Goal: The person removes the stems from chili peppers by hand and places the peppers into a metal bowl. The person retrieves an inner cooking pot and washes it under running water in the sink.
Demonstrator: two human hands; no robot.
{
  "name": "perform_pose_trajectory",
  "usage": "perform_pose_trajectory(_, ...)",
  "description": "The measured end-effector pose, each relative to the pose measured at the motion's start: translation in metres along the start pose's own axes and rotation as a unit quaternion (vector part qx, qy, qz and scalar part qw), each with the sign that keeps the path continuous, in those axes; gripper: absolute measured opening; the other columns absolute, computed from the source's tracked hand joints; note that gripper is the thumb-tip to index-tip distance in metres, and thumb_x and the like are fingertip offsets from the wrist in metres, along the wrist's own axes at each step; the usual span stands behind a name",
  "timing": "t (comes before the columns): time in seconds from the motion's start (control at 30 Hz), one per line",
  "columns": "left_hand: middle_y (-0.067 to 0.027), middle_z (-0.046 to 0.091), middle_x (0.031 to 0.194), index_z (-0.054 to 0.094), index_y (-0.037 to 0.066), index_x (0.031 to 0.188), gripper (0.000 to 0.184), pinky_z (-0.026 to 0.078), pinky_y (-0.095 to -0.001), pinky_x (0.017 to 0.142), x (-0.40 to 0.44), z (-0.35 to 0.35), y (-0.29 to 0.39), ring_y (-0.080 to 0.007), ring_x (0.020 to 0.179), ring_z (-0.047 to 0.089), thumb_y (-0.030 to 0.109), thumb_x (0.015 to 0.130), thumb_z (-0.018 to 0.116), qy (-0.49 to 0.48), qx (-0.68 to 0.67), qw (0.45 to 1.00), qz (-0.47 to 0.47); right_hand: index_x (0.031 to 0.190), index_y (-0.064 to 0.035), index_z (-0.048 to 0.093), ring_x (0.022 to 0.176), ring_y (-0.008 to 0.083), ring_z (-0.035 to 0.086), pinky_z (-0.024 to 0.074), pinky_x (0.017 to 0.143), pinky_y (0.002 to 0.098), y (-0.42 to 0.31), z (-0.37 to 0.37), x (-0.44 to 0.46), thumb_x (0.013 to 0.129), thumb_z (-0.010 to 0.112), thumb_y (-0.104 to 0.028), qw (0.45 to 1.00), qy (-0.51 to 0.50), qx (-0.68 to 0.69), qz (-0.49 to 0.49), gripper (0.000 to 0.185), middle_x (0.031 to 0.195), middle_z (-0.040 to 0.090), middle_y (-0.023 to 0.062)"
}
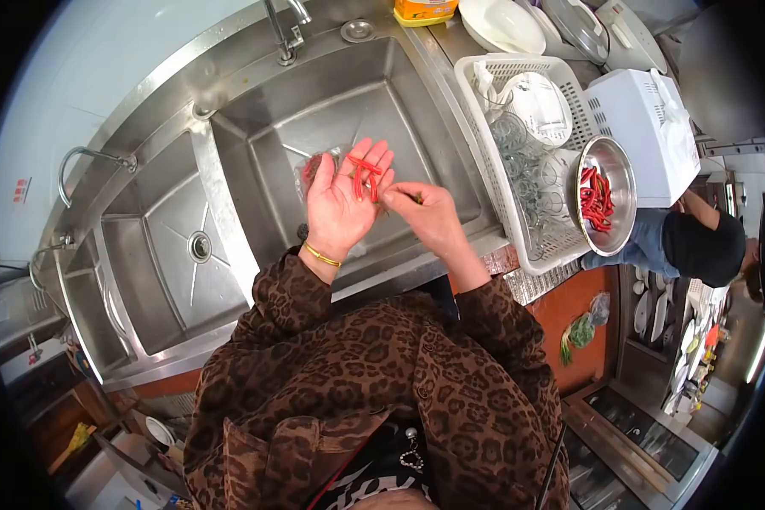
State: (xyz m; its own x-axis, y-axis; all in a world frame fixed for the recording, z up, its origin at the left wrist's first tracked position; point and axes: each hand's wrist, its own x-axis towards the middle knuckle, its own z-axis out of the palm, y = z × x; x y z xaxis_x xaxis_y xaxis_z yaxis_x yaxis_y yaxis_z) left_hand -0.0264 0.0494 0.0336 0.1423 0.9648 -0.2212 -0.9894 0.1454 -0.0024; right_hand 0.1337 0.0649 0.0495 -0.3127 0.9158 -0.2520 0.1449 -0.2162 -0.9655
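Note:
Several red chilies [365, 180] lie across the fingers of my left hand [336, 208], which is turned palm up over the sink basin [399, 110]. The thumb stands away from the fingers. Close on its right, my right hand [433, 223] has thumb and fingers pinched together at the tips of the chilies. Small dark green bits, like chili stems [418, 198], show in the curl of its fingers. Behind my left hand, a clear bag with something red in it [311, 172] sits in the basin, partly hidden.
Right of the sink, a white plastic basket [518, 242] holds glasses and plates. A steel bowl [626, 191] of red chilies rests on its right edge. A faucet [285, 42] stands behind the basin. Another person [697, 246] is at far right. Green vegetables [580, 331] lie lower right.

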Motion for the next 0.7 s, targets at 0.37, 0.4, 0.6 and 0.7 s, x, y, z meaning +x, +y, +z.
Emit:
perform_pose_trajectory(0.37,-0.0195,0.058,0.127,0.051,-0.001,0.13,0.048,0.047,-0.0423,0.1,-0.005,-0.016,0.007,-0.03,0.115,0.057,0.038,0.103,0.041,0.039,0.024,0.998,0.042,0.092,-0.0001,0.069,0.061,0.0068,0.046,0.0372,0.054,0.021,-0.014,0.012,0.001,0.09,0.065,-0.018,0.999,0.022,0.034,0.035,0.018,0.068,0.056,-0.0033)
perform_pose_trajectory(0.4,-0.0172,0.063,0.119,0.054,0.0,0.126,0.042,0.053,-0.0398,0.093,-0.006,-0.015,0.008,-0.0272,0.105,0.062,0.034,0.103,0.045,0.058,0.041,0.996,0.045,0.091,-0.0005,0.069,0.06,0.0082,0.047,0.0385,0.054,0.0224,-0.022,0.006,0.002,0.09,0.066,-0.018,0.993,0.015,0.072,0.096,0.018,0.065,0.054,-0.003)
perform_pose_trajectory(0.6,-0.0024,0.066,0.087,0.064,0.001,0.113,0.021,0.048,-0.0168,0.061,-0.014,-0.026,0.0,-0.0058,0.071,0.058,0.013,0.096,0.06,0.053,0.146,0.988,-0.003,0.084,0.0012,0.065,0.061,0.0107,0.043,0.0386,0.056,0.0255,-0.02,0.018,0.011,0.088,0.065,-0.023,0.982,-0.008,-0.185,-0.035,0.024,0.064,0.051,-0.0001)
perform_pose_trajectory(0.7,-0.0001,0.063,0.084,0.066,0.003,0.111,0.019,0.045,-0.0185,0.061,-0.018,-0.032,0.003,-0.0057,0.065,0.051,0.011,0.095,0.06,0.063,0.208,0.975,0.037,0.085,0.0009,0.065,0.062,0.0138,0.045,0.0415,0.059,0.0289,-0.023,0.023,0.01,0.088,0.066,-0.024,0.969,-0.04,-0.244,-0.025,0.025,0.066,0.054,0.0036)
